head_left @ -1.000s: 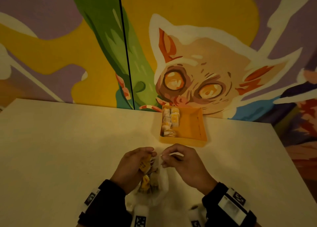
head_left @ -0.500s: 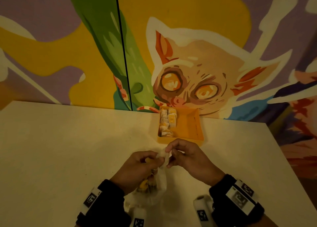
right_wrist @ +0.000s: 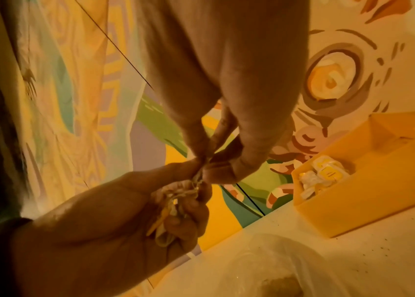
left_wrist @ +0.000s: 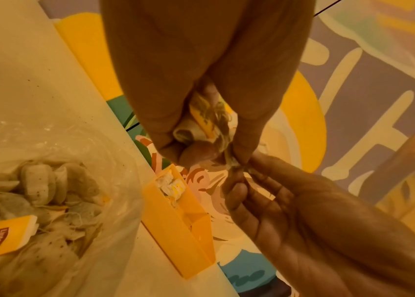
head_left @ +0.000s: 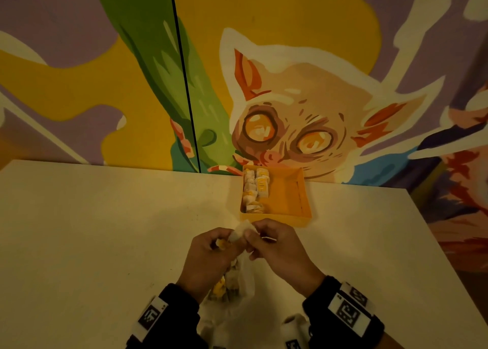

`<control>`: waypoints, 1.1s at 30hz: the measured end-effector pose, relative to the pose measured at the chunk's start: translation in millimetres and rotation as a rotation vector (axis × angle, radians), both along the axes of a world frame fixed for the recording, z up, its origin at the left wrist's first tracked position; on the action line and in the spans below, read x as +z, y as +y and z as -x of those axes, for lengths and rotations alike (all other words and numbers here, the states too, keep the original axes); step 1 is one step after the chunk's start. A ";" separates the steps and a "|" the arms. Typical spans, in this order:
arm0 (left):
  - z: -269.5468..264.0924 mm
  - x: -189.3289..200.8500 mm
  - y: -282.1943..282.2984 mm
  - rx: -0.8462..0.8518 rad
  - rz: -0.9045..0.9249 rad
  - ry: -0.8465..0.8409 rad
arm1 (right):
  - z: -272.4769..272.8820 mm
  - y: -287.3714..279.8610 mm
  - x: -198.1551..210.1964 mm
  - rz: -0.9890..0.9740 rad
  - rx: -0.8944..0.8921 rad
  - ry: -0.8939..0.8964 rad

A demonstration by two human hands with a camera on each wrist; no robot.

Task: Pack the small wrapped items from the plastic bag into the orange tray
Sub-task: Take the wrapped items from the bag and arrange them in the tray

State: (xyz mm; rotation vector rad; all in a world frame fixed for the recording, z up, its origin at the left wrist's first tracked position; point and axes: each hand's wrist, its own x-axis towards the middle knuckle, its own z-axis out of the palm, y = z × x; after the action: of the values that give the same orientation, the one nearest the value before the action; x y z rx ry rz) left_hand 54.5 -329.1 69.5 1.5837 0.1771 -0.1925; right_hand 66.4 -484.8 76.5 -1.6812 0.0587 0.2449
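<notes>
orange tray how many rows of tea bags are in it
2: a longer row along the left wall of the orange tray, and a shorter row beside it at the far end. Bags underneath may be hidden.

Hands (head_left: 248, 245) now higher, above bag (head_left: 237, 282)

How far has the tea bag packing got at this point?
Done: one side of the orange tray holds rows of tea bags. In hand: the left hand holds a tea bag; the right hand pinches its string. Left: the plastic bag still holds many.
</notes>
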 end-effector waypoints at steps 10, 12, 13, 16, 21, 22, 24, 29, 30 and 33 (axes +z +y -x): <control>-11.5 -7.4 6.7 0.077 0.059 0.174 | -74.5 -28.2 -6.1 0.181 -0.012 0.049; -15.5 -8.5 9.4 0.085 0.063 0.181 | -98.2 -39.0 -15.6 0.251 -0.022 0.082; -17.9 -8.9 10.9 0.090 0.070 0.189 | -109.1 -44.2 -21.1 0.284 -0.023 0.098; -26.7 -10.7 14.1 0.100 0.078 0.216 | -136.1 -56.2 -35.0 0.367 -0.020 0.127; -42.0 -10.8 15.8 0.091 0.073 0.247 | -174.8 -63.2 -53.8 0.543 0.051 0.229; -45.0 -10.5 15.5 0.088 0.076 0.247 | -182.4 -63.9 -57.9 0.564 0.068 0.255; -50.6 -11.1 15.4 0.086 0.067 0.245 | -195.3 -64.0 -64.4 0.605 0.096 0.296; -61.3 -19.7 19.5 0.100 0.055 0.263 | -221.4 -57.6 -79.2 0.677 0.183 0.372; -62.6 -21.7 20.8 0.106 0.051 0.266 | -225.5 -55.7 -82.3 0.689 0.207 0.384; -67.1 -27.8 24.3 0.125 0.034 0.279 | -238.1 -50.7 -93.0 0.751 0.279 0.401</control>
State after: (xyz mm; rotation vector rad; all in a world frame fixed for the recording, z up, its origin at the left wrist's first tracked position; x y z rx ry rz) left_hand 121.5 -304.8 41.7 1.5017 0.4858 -0.3173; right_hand 304.5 -535.4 -16.5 -2.3606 0.2388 0.8502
